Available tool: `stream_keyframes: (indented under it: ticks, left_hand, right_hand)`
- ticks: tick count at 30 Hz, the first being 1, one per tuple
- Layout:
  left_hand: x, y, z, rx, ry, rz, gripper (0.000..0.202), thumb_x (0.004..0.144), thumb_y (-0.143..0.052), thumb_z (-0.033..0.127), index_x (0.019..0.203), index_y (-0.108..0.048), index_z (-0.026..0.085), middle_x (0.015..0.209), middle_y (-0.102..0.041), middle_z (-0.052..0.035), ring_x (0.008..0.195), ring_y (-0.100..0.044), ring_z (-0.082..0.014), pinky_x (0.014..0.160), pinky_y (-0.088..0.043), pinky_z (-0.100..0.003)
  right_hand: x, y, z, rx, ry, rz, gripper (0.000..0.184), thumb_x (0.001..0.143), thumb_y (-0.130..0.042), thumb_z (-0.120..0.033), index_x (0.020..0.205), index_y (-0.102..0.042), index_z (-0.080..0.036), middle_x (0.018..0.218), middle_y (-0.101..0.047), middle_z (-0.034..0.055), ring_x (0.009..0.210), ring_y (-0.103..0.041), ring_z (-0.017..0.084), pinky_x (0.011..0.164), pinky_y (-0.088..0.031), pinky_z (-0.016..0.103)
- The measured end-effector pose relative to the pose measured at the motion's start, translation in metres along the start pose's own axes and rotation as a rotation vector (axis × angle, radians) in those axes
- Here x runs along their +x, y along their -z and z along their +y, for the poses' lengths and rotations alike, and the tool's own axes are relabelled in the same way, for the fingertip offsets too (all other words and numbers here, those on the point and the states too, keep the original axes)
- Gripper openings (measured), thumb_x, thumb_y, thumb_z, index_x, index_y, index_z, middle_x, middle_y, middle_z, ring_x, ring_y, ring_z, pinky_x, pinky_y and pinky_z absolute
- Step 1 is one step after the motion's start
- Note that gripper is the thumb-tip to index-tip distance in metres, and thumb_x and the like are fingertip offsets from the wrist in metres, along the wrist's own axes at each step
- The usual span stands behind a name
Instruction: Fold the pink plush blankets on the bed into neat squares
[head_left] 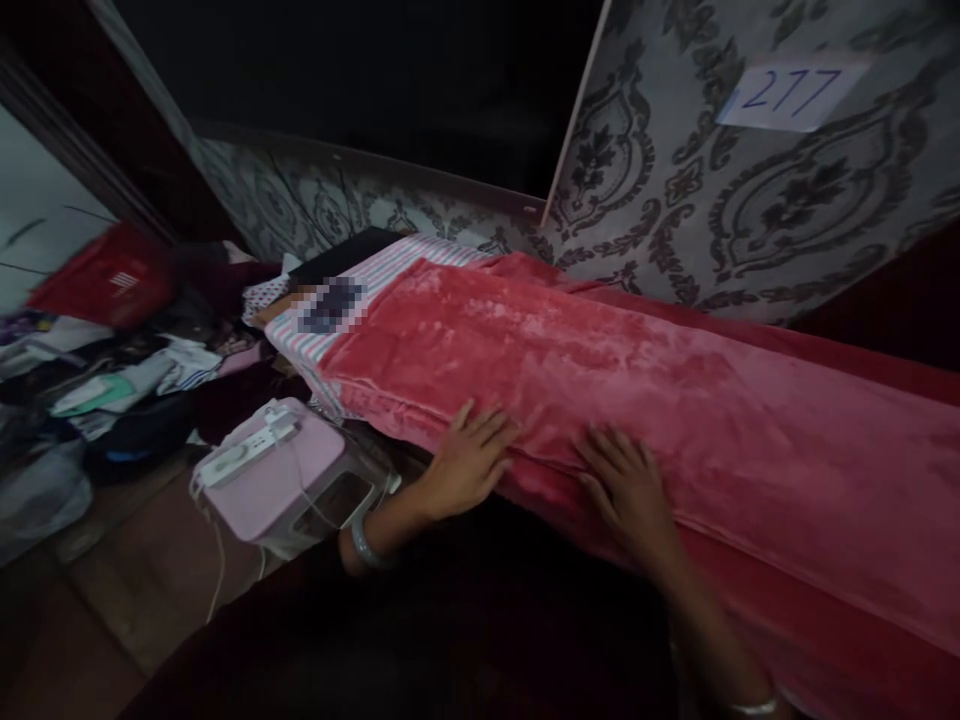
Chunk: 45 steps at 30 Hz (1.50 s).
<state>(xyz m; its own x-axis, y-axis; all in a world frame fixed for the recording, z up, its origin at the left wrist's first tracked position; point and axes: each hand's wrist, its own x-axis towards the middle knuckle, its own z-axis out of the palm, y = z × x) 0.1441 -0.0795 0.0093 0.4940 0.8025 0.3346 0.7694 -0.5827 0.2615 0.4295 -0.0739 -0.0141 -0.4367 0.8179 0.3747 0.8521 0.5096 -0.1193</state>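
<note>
A plush red blanket (637, 350) lies folded in a long strip that runs from the middle of the view to the right edge. My left hand (469, 460) rests on its near edge, palm down with the fingers stretched out. To the right, my right hand (626, 490) also lies flat on the near edge, fingers spread. Neither hand grips the cloth. Under the blanket's far left end, a striped cloth (300, 335) in white, pink and grey shows.
A pink-topped box (300, 455) carrying a white power strip (244, 455) stands at the left, with cords hanging down. Piled clothes (142, 380) and a red bag (105, 275) lie farther left. A large dark screen (375, 80) is on the patterned wall, near a paper marked 277 (795, 92).
</note>
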Motion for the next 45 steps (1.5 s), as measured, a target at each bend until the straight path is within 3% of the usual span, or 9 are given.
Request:
stream_keyframes:
  ticks: [7,12,16,21,27,31,36,40,45]
  left_hand:
    - [-0.013,0.011,-0.034,0.164,0.296,-0.026,0.068,0.097,-0.058,0.05,0.158,-0.043,0.023,0.168,-0.033,-0.0162,0.158,-0.022,-0.0411,0.124,-0.021,-0.069]
    - [-0.04,0.006,-0.042,0.135,0.236,-0.016,0.062,0.098,-0.057,0.048,0.154,-0.049,0.023,0.164,-0.043,-0.0139,0.155,-0.032,-0.0366,0.124,-0.027,-0.061]
    - [-0.037,0.028,-0.064,0.131,0.322,0.138,0.043,0.104,-0.043,0.033,0.14,-0.063,0.023,0.15,-0.059,-0.0133,0.144,-0.049,-0.0292,0.121,-0.035,-0.057]
    - [-0.026,0.052,-0.108,0.277,0.545,0.129,0.056,0.1,-0.052,0.042,0.151,-0.052,0.017,0.162,-0.042,-0.0197,0.154,-0.032,-0.0375,0.123,-0.023,-0.069]
    - [-0.048,0.032,-0.126,0.299,0.594,0.156,0.058,0.1,-0.052,0.044,0.152,-0.051,0.019,0.162,-0.043,-0.0207,0.153,-0.035,-0.0366,0.122,-0.025,-0.068]
    - [-0.066,0.03,-0.139,0.134,0.624,0.4,0.045,0.097,-0.053,0.04,0.136,-0.064,0.021,0.157,-0.05,-0.0183,0.15,-0.04,-0.0347,0.122,-0.028,-0.064]
    - [-0.082,0.043,-0.166,-0.488,1.089,1.044,0.05,0.077,-0.071,0.053,0.113,-0.066,0.018,0.125,-0.067,-0.0177,0.112,-0.068,-0.029,0.09,-0.057,-0.044]
    - [-0.08,0.058,-0.173,-1.111,1.303,0.94,0.044,0.071,-0.073,0.057,0.083,-0.061,0.016,0.068,-0.063,-0.0026,0.054,-0.06,-0.0137,0.051,-0.045,-0.024]
    - [-0.061,0.072,-0.173,-1.189,1.361,0.836,0.045,0.063,-0.079,0.056,0.065,-0.054,0.018,0.051,-0.056,0.0005,0.043,-0.051,-0.0113,0.045,-0.039,-0.022]
  right_hand:
    - [0.06,-0.021,-0.045,0.013,0.113,-0.096,0.054,0.101,-0.048,-0.041,0.154,-0.049,-0.029,0.165,-0.041,0.0101,0.152,-0.035,0.035,0.117,-0.036,0.064]
    - [0.05,-0.038,-0.051,-0.015,0.148,-0.136,0.055,0.1,-0.049,-0.043,0.154,-0.049,-0.033,0.164,-0.043,0.0081,0.15,-0.04,0.035,0.115,-0.038,0.064]
    - [0.046,-0.043,-0.042,-0.021,0.159,-0.117,0.054,0.1,-0.047,-0.044,0.154,-0.049,-0.035,0.163,-0.045,0.0064,0.148,-0.042,0.035,0.114,-0.039,0.063]
    - [0.046,-0.049,-0.037,-0.013,0.177,-0.104,0.055,0.099,-0.048,-0.045,0.153,-0.051,-0.035,0.161,-0.047,0.0066,0.147,-0.044,0.037,0.113,-0.04,0.063]
    - [0.042,-0.055,-0.034,-0.049,0.191,-0.051,0.056,0.099,-0.044,-0.041,0.154,-0.05,-0.033,0.161,-0.048,0.0065,0.147,-0.044,0.035,0.112,-0.041,0.062]
    - [0.043,-0.053,-0.037,-0.06,0.188,-0.049,0.055,0.099,-0.045,-0.041,0.154,-0.05,-0.032,0.161,-0.048,0.0068,0.146,-0.045,0.035,0.112,-0.042,0.061]
    - [0.048,-0.044,-0.047,-0.071,0.155,-0.109,0.056,0.099,-0.05,-0.04,0.154,-0.05,-0.031,0.161,-0.047,0.0085,0.145,-0.047,0.034,0.113,-0.042,0.06]
    - [0.052,-0.036,-0.053,-0.034,0.118,-0.138,0.057,0.099,-0.053,-0.04,0.155,-0.048,-0.033,0.164,-0.043,0.0079,0.147,-0.044,0.033,0.115,-0.039,0.059]
    - [0.055,-0.031,-0.058,0.012,0.077,-0.16,0.059,0.099,-0.055,-0.043,0.157,-0.046,-0.034,0.165,-0.041,0.008,0.15,-0.04,0.032,0.118,-0.036,0.058]
